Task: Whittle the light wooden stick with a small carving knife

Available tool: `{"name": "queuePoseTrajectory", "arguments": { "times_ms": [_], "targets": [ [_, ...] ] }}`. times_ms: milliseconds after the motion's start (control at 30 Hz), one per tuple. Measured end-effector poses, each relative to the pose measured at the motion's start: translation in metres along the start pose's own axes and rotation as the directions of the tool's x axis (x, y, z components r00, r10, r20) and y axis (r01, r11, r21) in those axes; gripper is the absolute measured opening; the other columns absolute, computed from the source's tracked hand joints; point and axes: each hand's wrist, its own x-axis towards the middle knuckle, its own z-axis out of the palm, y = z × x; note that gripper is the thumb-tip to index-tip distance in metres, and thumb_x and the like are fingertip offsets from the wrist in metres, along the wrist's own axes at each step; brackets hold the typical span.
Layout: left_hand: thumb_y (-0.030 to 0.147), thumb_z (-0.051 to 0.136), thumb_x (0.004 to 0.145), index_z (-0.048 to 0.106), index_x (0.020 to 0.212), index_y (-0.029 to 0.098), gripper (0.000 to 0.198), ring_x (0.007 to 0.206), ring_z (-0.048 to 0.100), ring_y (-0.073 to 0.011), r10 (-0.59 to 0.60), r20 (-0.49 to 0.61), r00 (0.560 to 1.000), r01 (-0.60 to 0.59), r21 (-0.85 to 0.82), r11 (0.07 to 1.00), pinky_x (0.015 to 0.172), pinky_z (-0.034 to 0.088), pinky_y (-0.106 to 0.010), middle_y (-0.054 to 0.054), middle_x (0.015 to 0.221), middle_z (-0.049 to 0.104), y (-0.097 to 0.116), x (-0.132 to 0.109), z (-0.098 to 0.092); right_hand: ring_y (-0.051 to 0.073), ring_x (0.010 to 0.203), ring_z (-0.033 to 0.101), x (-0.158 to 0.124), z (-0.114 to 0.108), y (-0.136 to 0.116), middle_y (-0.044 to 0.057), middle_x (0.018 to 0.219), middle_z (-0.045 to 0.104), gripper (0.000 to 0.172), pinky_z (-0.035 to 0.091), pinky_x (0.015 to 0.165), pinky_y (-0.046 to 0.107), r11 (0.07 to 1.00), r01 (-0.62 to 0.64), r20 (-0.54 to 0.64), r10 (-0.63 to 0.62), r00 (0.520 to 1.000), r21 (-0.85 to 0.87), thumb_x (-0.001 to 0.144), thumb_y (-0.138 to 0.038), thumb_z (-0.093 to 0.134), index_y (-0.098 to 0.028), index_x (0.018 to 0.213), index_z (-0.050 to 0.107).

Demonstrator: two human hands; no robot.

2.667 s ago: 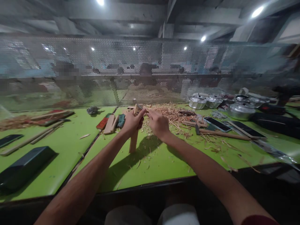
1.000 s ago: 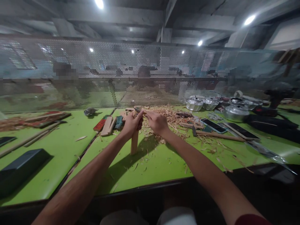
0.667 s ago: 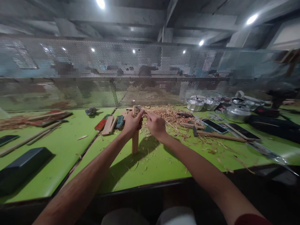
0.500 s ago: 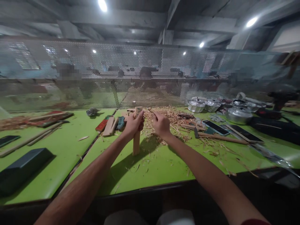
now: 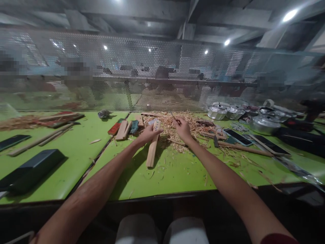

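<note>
The left hand [image 5: 148, 134] gripped a wooden block [image 5: 151, 151] around its upper part, the block tilted over a green table [image 5: 177, 179]. Just beside it, the right hand [image 5: 183, 129] pinched a thin tool [image 5: 174, 117]. Wood shavings [image 5: 166, 122] lay behind; a hammer [image 5: 238, 147] rested to the right.

And the left hand [image 5: 148, 134] has hold of the wood [image 5: 153, 149], tilted over the green table [image 5: 180, 179]! Right hand [image 5: 183, 129] just right of the wood, thin tool [image 5: 174, 117] pinched there, shavings [image 5: 195, 119] heaped beyond the wood, hammer [image 5: 243, 148] lying well to the wood's right.
</note>
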Motion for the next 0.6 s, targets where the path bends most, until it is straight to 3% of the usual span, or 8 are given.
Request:
{"name": "queuePoseTrajectory", "arguments": {
  "times_ms": [200, 400, 600],
  "targets": [
    [0.035, 0.085, 0.069, 0.062, 0.104, 0.017, 0.046, 0.063, 0.061, -0.0143, -0.015, 0.075, 0.997, 0.021, -0.090, 0.996, 0.055, 0.047, -0.022, 0.000, 0.076, 0.066, -0.008, -0.001, 0.000, 0.014, 0.087, 0.063, 0.001, 0.004, 0.004, 0.014, 0.102, 0.074, 0.029, 0.041, 0.074, 0.024, 1.000, 0.025, -0.021, -0.025, 0.999, 0.011, 0.103, -0.025, 0.050, -0.006, 0.111, 0.070],
    [0.025, 0.083, 0.071, 0.051, 0.141, 0.019, 0.077, 0.067, 0.063, -0.0133, -0.078, 0.329, 0.941, 0.151, -0.202, 0.968, 0.062, 0.051, -0.024, 0.000, 0.085, 0.065, -0.005, -0.004, -0.006, 0.018, 0.080, 0.062, 0.009, 0.013, 0.016, 0.006, 0.093, 0.072, 0.018, 0.042, 0.073, 0.027, 0.996, -0.085, 0.044, 0.084, 0.996, 0.034, 0.096, -0.030, 0.058, -0.016, 0.101, 0.068],
    [0.027, 0.083, 0.075, 0.052, 0.139, 0.020, 0.071, 0.062, 0.061, -0.0119, -0.105, 0.324, 0.940, 0.173, -0.190, 0.966, 0.058, 0.050, -0.025, 0.000, 0.084, 0.065, -0.009, -0.009, -0.002, 0.020, 0.088, 0.064, 0.011, 0.019, 0.022, 0.008, 0.101, 0.073, 0.019, 0.046, 0.081, 0.029, 0.989, -0.048, 0.019, 0.046, 0.999, 0.141, 0.094, -0.028, 0.057, -0.015, 0.105, 0.066]
  ]
}}
